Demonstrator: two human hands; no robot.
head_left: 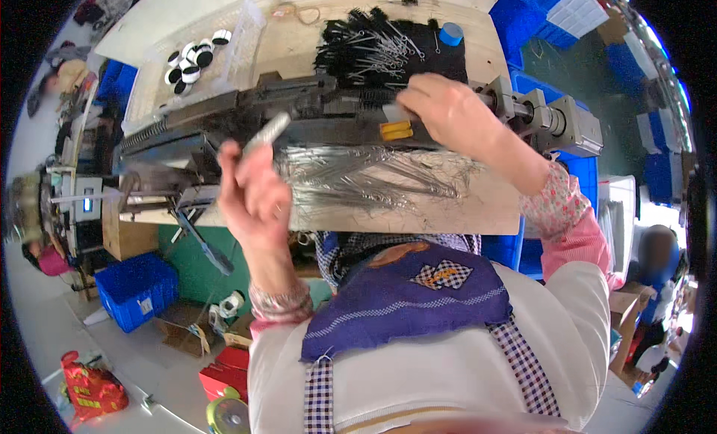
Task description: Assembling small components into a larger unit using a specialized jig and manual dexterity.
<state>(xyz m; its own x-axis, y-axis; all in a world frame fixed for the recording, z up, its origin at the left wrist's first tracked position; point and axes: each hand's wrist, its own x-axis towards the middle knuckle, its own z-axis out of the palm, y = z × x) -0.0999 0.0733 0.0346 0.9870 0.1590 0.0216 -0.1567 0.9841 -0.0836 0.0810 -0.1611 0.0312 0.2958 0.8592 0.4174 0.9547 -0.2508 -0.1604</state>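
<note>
My left hand (260,195) is raised over the near left part of a long dark metal machine (276,101). Its thumb stands apart from a finger that looks wrapped in something pale, and other fingers curl; I see nothing held. At the machine's right part, my right hand (459,116) has its fingers closed together, and whatever is between them is hidden. A white patch shows at its fingertips. Beside it sits a yellow block (396,130). Loose silvery wires (366,180) lie in a pile along the near side. Beyond the machine are small black brushes with looped wire handles (381,49).
A clear plastic basket (254,23) with several white-and-black round pieces stands at the far left. A blue cap (450,34) lies by the brushes. The machine's motor end (571,128) juts out on the right. Blue bins (136,288) and a red bag (93,389) are on the floor.
</note>
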